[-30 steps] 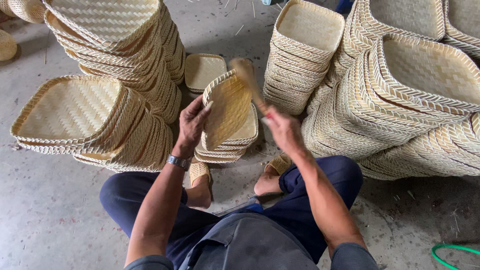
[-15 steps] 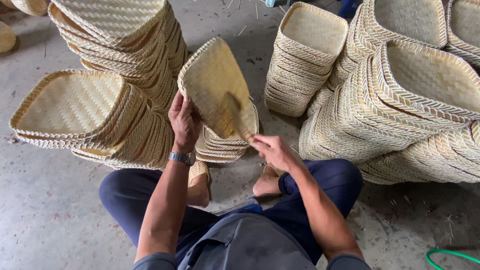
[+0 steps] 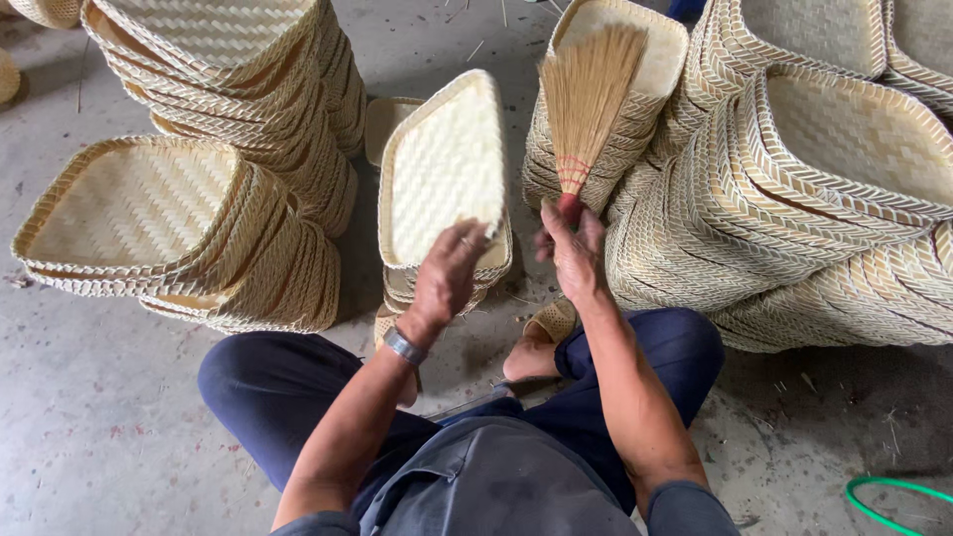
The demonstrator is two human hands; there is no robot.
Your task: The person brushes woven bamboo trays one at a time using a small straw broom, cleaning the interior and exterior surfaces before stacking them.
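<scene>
Basket stacks (image 3: 824,189) crowded the frame's top and sides. At centre, the left hand (image 3: 449,273) gripped a tilted woven tray (image 3: 442,164) by its lower edge, fingers curled shut. Just right, the right hand (image 3: 571,248) closed around an upright brush (image 3: 586,94).

- One view only, from a camera worn on the person's head; there is no second view to share ground with.
- It looks steeply down and forward over the seated person's lap and knees to the grey concrete floor (image 3: 89,417).
- Range is close: both forearms fill the lower centre.
- Stacks of pale woven bamboo trays (image 3: 149,228) crowd the left, top and right edges, cut by the frame.
</scene>
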